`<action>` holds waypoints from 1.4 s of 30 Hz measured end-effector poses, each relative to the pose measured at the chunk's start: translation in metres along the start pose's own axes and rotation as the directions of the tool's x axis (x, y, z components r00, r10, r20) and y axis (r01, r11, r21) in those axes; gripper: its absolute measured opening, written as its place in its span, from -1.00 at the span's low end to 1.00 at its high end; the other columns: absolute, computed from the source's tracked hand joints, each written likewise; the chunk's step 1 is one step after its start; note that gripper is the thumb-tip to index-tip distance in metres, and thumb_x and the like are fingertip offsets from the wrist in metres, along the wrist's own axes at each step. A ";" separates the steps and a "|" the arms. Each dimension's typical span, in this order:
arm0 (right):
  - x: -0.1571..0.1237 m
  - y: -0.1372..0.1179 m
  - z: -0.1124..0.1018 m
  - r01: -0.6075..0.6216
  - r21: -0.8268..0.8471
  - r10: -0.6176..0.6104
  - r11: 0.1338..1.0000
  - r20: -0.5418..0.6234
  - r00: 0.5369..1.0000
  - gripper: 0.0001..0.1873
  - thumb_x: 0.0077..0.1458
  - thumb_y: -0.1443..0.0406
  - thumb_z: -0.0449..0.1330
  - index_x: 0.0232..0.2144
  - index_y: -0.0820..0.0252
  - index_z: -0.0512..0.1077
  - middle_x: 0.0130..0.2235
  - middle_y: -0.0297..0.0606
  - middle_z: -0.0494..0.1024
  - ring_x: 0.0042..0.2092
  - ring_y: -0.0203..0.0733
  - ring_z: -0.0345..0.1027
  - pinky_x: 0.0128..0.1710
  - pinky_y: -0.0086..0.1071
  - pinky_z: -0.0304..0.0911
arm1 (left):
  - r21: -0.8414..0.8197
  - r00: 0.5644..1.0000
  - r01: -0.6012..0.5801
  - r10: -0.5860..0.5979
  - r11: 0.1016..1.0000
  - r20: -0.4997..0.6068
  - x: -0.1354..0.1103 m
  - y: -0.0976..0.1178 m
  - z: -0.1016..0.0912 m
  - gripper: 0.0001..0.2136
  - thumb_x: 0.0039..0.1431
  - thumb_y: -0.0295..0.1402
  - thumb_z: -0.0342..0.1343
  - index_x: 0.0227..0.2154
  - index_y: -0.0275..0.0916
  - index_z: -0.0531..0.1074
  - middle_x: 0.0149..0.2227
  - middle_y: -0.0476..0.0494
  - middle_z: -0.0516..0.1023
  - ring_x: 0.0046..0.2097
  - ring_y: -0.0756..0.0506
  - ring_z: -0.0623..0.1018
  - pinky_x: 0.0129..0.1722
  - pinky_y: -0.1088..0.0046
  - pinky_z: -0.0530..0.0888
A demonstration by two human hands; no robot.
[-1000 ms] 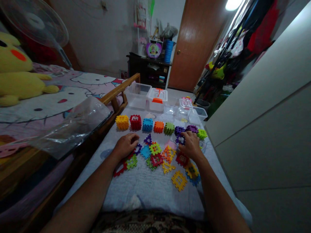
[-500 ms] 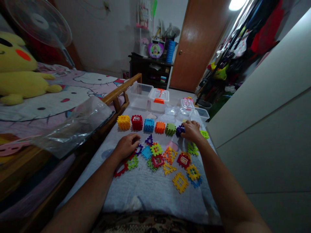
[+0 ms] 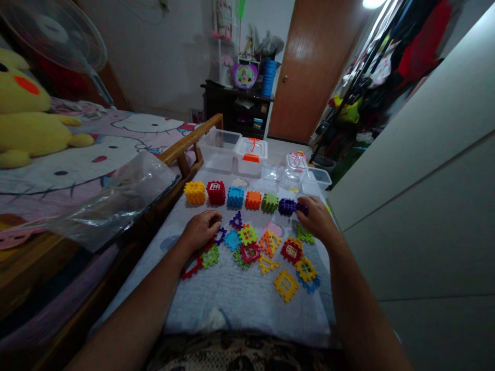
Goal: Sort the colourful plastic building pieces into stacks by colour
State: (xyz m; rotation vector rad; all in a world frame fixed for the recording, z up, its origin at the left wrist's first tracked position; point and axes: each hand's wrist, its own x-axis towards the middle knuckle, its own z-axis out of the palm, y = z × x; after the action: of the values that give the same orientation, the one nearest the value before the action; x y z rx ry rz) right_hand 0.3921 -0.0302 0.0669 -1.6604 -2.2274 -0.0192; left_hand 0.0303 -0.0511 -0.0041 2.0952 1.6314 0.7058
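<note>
At the right end of a row of stacks, my right hand (image 3: pixel 317 220) pinches a purple building piece (image 3: pixel 302 208) just beside the purple stack (image 3: pixel 286 206). On the left, my left hand (image 3: pixel 201 228) rests loosely curled on the cloth with nothing seen in it. By its fingertips lies a loose purple piece (image 3: pixel 220 236), and a red piece (image 3: pixel 192 267) is partly under the wrist. Scattered between the hands are a lime window piece (image 3: pixel 247 235), an orange triangle piece (image 3: pixel 266 242) and a yellow window piece (image 3: pixel 286 285).
Left of the purple stack stand green (image 3: pixel 269 203), orange (image 3: pixel 253 200), blue (image 3: pixel 235 197), red (image 3: pixel 216 192) and yellow (image 3: pixel 195 193) stacks. Behind are clear boxes (image 3: pixel 220 149) and a lidded box (image 3: pixel 251 161). A wooden rail (image 3: pixel 193 138) borders the left, a white cabinet (image 3: pixel 417 206) the right.
My right hand has shifted a little right, away from the purple stack, with a purple piece now showing at its fingers. The left hand stays in place; the view has turned slightly.
</note>
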 end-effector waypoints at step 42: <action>-0.069 0.046 0.055 -0.213 0.172 0.205 0.962 0.063 0.977 -0.66 -0.02 0.37 0.14 -0.15 0.23 0.51 -0.19 -0.10 0.50 -0.11 -0.04 0.34 -0.04 -0.19 0.25 | 0.004 1.000 0.008 -0.008 1.000 0.009 0.001 0.001 0.000 -0.76 0.09 -0.23 0.01 -0.26 -0.19 0.48 -0.22 -0.13 0.59 -0.23 -0.15 0.56 -0.15 0.32 0.47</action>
State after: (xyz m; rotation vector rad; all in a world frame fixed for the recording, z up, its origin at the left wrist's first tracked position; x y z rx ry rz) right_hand 0.4361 -0.0674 -0.0141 -1.8010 -2.0064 0.2660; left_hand 0.0308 -0.0504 -0.0035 2.0900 1.6370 0.6896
